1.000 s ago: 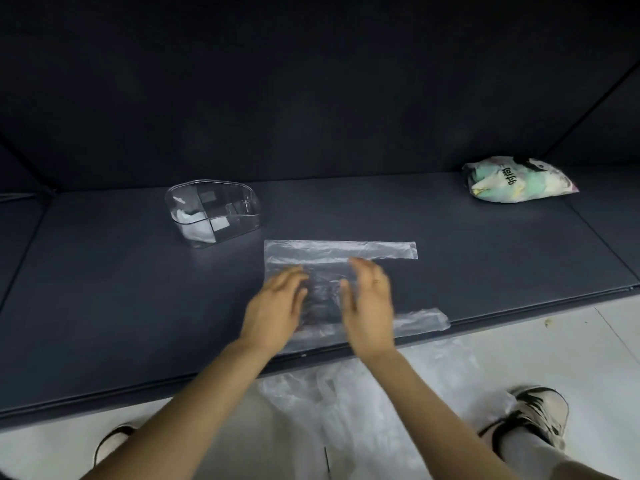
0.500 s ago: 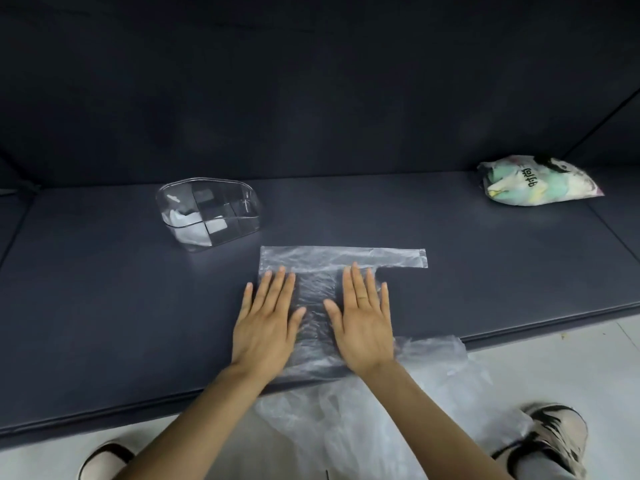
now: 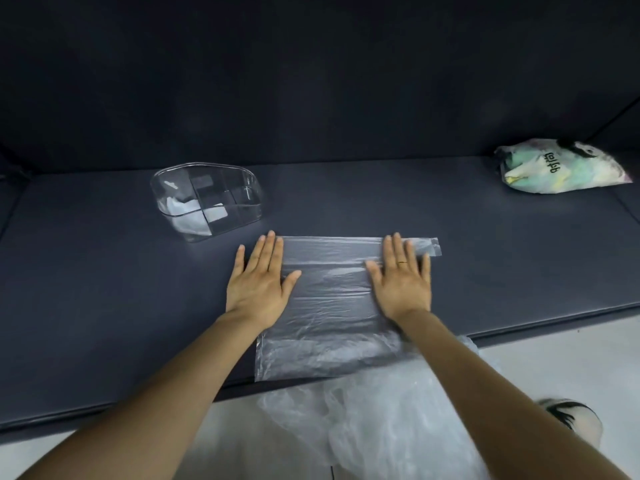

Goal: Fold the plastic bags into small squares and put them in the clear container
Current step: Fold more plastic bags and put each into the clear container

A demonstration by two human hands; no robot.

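Pressing down flat, both hands lay on the plastic bag on the dark table. The left hand was wide open with its fingers spread, palm down on the bag's left edge, holding nothing. The right hand was open and flat too, palm down on the bag's right side, with a thin ring on one finger. Half a second before, the two hands sat close together in the middle of the bag; they had since slid apart, one to each side, and the bag looked smoother and wider between them. A second before, the hands were raised a little and blurry. The bag lay near the front edge of the table, with a narrow strip poking out at its far right corner. More crumpled bags hung below the table's front edge. The clear container stood behind and to the left of the left hand, apart from the bag, with some white folded pieces inside. A colorful packet lay far off at the back right. One shoe showed on the pale floor.
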